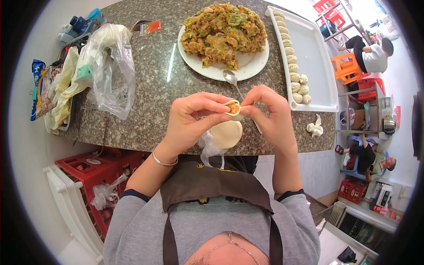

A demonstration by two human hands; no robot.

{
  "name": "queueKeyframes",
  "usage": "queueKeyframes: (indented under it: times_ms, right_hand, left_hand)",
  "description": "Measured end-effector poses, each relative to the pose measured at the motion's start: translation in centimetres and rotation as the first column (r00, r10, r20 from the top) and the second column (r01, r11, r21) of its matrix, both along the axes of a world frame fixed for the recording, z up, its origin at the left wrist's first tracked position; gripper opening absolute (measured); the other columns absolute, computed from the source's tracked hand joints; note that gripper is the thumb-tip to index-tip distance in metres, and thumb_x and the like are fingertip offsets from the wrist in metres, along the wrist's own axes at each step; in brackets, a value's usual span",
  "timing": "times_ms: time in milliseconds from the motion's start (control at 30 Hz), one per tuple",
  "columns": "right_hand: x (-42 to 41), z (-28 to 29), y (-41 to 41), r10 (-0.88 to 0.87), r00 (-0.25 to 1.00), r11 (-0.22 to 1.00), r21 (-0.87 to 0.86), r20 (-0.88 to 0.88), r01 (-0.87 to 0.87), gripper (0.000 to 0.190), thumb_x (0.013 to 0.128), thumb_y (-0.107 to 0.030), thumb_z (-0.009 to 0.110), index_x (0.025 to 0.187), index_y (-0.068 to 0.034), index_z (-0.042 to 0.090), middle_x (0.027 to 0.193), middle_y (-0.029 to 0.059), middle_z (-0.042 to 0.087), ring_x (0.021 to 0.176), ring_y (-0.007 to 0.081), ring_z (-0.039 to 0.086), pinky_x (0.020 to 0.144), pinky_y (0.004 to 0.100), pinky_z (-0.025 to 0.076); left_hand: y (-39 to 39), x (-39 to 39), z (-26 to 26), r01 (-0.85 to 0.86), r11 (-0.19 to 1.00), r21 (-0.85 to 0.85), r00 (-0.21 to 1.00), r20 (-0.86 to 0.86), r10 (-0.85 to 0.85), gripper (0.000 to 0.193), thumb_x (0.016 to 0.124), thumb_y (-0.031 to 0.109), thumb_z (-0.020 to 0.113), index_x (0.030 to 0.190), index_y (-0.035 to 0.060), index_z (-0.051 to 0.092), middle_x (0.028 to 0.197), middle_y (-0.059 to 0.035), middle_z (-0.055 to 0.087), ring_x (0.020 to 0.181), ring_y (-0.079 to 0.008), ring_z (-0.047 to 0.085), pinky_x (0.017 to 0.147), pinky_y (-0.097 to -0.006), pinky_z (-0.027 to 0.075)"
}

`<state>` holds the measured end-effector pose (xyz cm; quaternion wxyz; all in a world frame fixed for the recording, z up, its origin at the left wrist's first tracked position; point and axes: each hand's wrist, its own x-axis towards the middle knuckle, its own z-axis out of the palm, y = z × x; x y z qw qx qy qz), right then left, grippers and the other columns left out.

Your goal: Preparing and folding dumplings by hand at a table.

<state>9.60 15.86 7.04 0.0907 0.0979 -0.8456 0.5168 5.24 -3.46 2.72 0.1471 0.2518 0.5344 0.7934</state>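
Note:
A round dumpling wrapper with filling in it (234, 108) is held up between my two hands, its edge folded upward and its top open. My left hand (202, 112) pinches one side between thumb and fingers. The thumb and forefinger of my right hand (266, 109) grip the opposite side. Beneath them, a stack of round wrappers (227, 134) lies on a clear plastic bag (209, 147) at the counter's near edge. A metal spoon (230, 77) rests with its bowl at the plate's rim, its handle passing partly behind my right hand.
A white plate (198, 68) bears a large mound of filling (225, 31). Pleated dumplings (291, 59) line the left side of a white tray (313, 66). Crumpled tissue (314, 127), plastic bags (114, 66) and red crates (96, 172) surround the granite counter (149, 86). Two people sit at right.

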Motion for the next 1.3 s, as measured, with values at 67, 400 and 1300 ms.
queueKeyframes:
  times_ms: [67, 400, 1300]
  right_hand:
    - [-0.1, 0.1, -0.4, -0.003, 0.999, 1.0, 0.007, -0.043, 0.003, 0.009, 0.076, -0.004, 0.07, 0.08, -0.001, 0.062, 0.078, 0.0091, 0.062, 0.076, 0.024, 0.06, 0.071, 0.0329, 0.047]
    - [-0.1, -1.2, -0.9, -0.08, 0.962, 0.981, 0.149, -0.26, 0.122, 0.009, 0.077, -0.004, 0.069, 0.08, 0.0, 0.061, 0.078, 0.0096, 0.061, 0.077, 0.0244, 0.06, 0.071, 0.0338, 0.048]
    - [-0.3, -0.1, -1.1, -0.026, 0.979, 0.981, 0.185, -0.204, 0.065, 0.009, 0.076, -0.005, 0.069, 0.08, -0.003, 0.061, 0.079, 0.0087, 0.06, 0.079, 0.0268, 0.058, 0.076, 0.0378, 0.046]
  left_hand:
    - [0.1, 0.0, -0.1, -0.007, 1.0, 0.008, 1.0, -0.014, 0.007, 0.014, 0.079, -0.002, 0.071, 0.093, -0.0035, 0.067, 0.106, -0.0146, 0.065, 0.094, -0.0182, 0.065, 0.083, -0.0291, 0.056]
    - [0.6, 0.4, 0.5, -0.133, 0.988, -0.078, 0.979, 0.142, 0.143, 0.012, 0.08, -0.001, 0.071, 0.091, -0.0031, 0.067, 0.108, -0.0146, 0.065, 0.092, -0.0167, 0.066, 0.078, -0.0278, 0.056]
    - [0.2, 0.0, -0.2, -0.055, 0.998, 0.009, 0.995, 0.082, 0.054, 0.012, 0.078, -0.007, 0.07, 0.09, -0.0048, 0.067, 0.103, -0.0151, 0.064, 0.093, -0.0185, 0.065, 0.081, -0.0285, 0.057]
